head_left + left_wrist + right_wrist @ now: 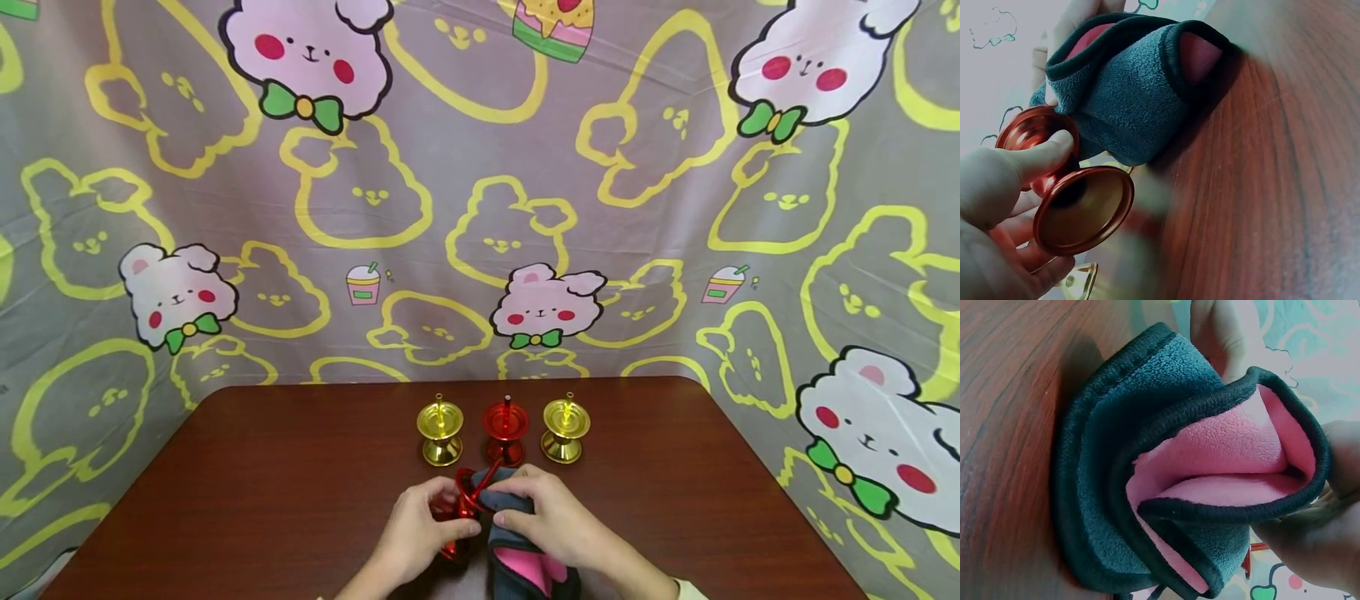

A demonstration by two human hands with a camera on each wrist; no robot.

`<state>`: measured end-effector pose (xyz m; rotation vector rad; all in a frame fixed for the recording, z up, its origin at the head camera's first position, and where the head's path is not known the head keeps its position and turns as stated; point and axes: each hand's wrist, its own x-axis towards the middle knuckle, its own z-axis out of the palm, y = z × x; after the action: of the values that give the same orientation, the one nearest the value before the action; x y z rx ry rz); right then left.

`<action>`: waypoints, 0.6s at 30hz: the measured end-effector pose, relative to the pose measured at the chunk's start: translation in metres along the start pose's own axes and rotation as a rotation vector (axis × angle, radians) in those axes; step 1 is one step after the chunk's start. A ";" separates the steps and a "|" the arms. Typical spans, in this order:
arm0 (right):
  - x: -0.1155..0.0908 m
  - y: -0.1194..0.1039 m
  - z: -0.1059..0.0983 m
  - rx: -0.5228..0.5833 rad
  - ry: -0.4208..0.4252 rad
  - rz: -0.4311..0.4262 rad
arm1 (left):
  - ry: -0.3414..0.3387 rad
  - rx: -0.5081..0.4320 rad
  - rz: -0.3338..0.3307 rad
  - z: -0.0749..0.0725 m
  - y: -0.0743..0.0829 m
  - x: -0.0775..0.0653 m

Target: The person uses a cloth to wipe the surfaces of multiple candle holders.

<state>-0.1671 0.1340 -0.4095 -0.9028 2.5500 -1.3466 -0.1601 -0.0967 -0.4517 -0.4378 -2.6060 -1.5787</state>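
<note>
My left hand (411,527) grips a shiny red candle holder (1088,209) by its stem, tilted, with its hollow base facing the left wrist camera. In my right hand (557,521) is a folded cleaning cloth (1216,440), grey-blue fleece outside, pink inside, with black edging. The cloth touches or lies right against the holder's dish in the head view. Part of the holder is hidden behind my left fingers and the cloth. Just beyond both hands, another red candle holder (506,422) stands upright on the table.
Two gold candle holders, one on the left (440,422) and one on the right (566,422), flank the standing red one. All rest on a dark brown wooden table (285,467). A patterned curtain (465,150) with cartoon rabbits hangs behind the table's far edge.
</note>
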 end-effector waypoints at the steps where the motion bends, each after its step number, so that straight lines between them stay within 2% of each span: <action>1: 0.000 0.001 0.000 -0.004 0.012 0.004 | -0.009 -0.025 -0.002 0.000 -0.001 0.000; 7: -0.001 0.004 0.001 0.015 0.155 0.015 | -0.051 -0.211 -0.020 0.000 -0.001 0.002; 13: -0.002 0.002 0.003 0.183 0.269 0.072 | -0.036 -0.439 -0.101 0.003 0.003 0.003; 18: -0.001 0.002 0.005 0.303 0.310 0.100 | 0.006 -0.509 -0.124 0.005 0.006 0.004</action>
<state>-0.1655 0.1320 -0.4138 -0.5408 2.4530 -1.9007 -0.1619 -0.0886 -0.4485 -0.2949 -2.2380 -2.2814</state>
